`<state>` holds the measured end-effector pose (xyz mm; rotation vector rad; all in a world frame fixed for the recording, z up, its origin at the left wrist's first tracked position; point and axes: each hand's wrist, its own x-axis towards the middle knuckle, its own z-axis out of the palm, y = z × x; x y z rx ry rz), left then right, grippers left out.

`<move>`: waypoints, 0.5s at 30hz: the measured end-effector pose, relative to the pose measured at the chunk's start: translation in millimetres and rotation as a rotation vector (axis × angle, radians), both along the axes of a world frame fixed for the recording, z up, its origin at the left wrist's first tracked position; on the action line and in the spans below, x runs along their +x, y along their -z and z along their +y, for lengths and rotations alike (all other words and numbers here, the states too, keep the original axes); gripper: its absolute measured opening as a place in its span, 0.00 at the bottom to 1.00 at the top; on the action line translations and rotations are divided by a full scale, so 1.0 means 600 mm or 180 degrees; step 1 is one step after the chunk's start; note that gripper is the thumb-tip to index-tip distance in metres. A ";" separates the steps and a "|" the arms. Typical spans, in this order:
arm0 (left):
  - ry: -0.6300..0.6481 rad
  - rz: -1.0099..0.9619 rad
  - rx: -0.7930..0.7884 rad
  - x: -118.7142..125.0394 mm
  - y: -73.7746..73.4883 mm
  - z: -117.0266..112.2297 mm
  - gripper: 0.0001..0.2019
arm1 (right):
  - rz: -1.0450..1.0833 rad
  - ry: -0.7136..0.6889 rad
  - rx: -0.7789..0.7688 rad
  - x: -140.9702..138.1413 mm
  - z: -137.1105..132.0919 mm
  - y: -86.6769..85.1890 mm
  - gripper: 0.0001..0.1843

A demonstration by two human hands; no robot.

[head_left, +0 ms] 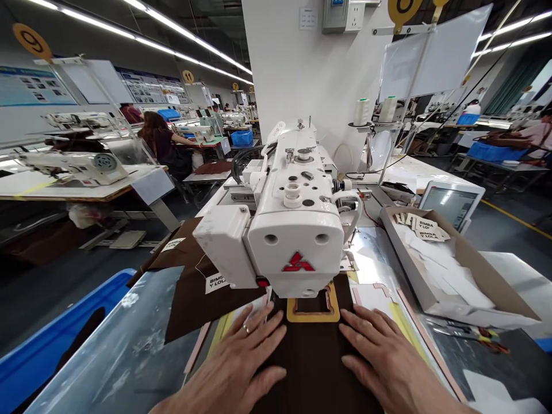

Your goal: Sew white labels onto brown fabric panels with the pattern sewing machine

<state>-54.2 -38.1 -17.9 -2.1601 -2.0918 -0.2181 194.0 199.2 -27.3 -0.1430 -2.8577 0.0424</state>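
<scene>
A dark brown fabric piece (313, 362) lies under the head of a white sewing machine (297, 230). My left hand (245, 351) rests flat on the left side of this fabric, fingers spread, with a ring on one finger. On its right edge my right hand (383, 345) lies with fingers stretched out. A yellow clamp frame (313, 316) sits on the fabric just beyond my fingertips; the machine head partly hides it. Left of the machine, more brown fabric (194, 305) carries a sewn-looking label (215, 282) lettered "BIMBA Y LOLA".
At right stands a cardboard box (495, 313) with loose labels (426, 227) and white paper pieces. Scissors (470, 333) lie beside it, and a screen panel (452, 201) stands behind. A blue bin (43, 356) is at lower left. People sit at other machines in the background.
</scene>
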 end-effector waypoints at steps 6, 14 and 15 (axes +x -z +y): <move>-0.0248 0.0013 0.0216 -0.018 -0.012 0.022 0.25 | -0.0090 0.0353 -0.0615 -0.023 0.013 -0.003 0.21; -0.0203 -0.0211 -0.0069 -0.016 0.001 0.022 0.23 | 0.0172 0.0377 -0.0705 -0.009 0.010 0.003 0.19; -0.0282 -0.0227 -0.0064 -0.019 0.002 0.025 0.23 | 0.0198 0.0413 -0.0705 -0.009 0.013 0.002 0.19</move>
